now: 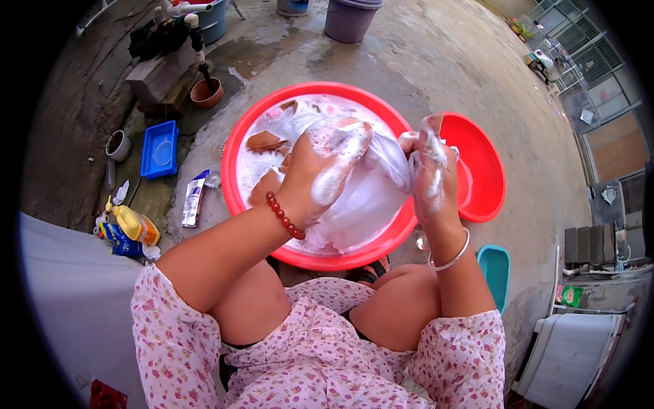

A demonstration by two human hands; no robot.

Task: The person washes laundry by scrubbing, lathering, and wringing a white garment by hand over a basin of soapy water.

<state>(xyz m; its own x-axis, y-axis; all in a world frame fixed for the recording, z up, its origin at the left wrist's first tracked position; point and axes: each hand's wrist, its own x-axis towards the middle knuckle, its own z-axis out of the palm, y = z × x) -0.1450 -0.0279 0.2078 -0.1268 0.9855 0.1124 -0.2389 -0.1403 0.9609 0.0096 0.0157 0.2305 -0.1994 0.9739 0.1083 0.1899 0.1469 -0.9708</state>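
Evidently, a soapy white cloth [371,204] stretches between two hands above a large red tub [340,261].
Its bunched upper part runs roughly sideways from hand to hand, the looser rest sagging towards the wearer into the suds; neither hand is nearer, as both touch it. The left hand [325,162] is closed on one end, fingers partly hidden by foam; the right hand [433,172] grips the other, beside a small red basin [489,170].
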